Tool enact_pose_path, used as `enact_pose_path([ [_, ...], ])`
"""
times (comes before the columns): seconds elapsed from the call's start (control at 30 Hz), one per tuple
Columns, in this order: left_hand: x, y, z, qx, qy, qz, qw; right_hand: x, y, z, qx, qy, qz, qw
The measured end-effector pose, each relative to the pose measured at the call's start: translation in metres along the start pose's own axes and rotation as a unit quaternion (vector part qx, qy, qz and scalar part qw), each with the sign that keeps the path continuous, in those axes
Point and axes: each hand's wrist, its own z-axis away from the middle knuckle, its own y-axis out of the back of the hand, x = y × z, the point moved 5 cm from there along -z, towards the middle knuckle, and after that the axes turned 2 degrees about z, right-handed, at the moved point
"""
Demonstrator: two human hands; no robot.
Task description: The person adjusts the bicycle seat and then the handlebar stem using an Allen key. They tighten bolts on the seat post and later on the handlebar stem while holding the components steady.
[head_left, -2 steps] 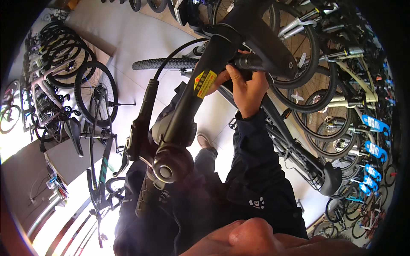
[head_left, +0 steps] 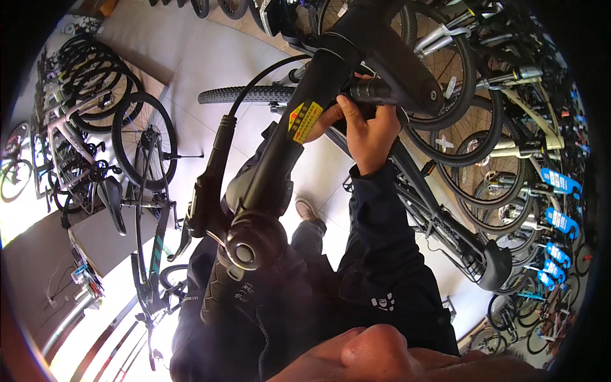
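Note:
A black bicycle handlebar [head_left: 270, 162] with a yellow warning sticker slants across the view, joined to a thick stem [head_left: 401, 60]. Its near end carries a brake lever [head_left: 207, 197], a round bell [head_left: 249, 245] and a textured grip [head_left: 223, 290]. Just below the stem's black spacers [head_left: 372, 91], my right hand [head_left: 371, 137] is closed at the front of the frame, thumb raised; its fingertips are hidden. My left hand [head_left: 326, 122] lies mostly behind the handlebar, touching or close to the right thumb. Whatever lies between the hands cannot be made out.
The bicycle's saddle [head_left: 495, 266] and front tyre [head_left: 245, 95] show beyond my arms. Rows of bicycles with blue tags [head_left: 561, 181] line the right side. More bicycles [head_left: 143, 140] stand at left on the pale tiled floor [head_left: 191, 70].
The view has shifted very slightly. Both hands stay at the same spot below the stem.

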Motion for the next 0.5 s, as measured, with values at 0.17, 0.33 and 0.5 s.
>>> enact_pose_path([
  [0.17,0.007,-0.007,-0.002,-0.023,-0.056,-0.057,0.997,0.003,0.007,0.016,0.061,-0.034,0.037,0.997],
  [0.33,0.000,-0.018,0.005,-0.004,-0.051,-0.098,0.994,0.009,0.017,0.020,0.069,-0.059,0.007,0.996],
  [0.5,0.007,-0.024,-0.007,-0.045,-0.048,-0.159,0.985,0.010,0.030,0.016,0.037,-0.110,0.006,0.993],
])
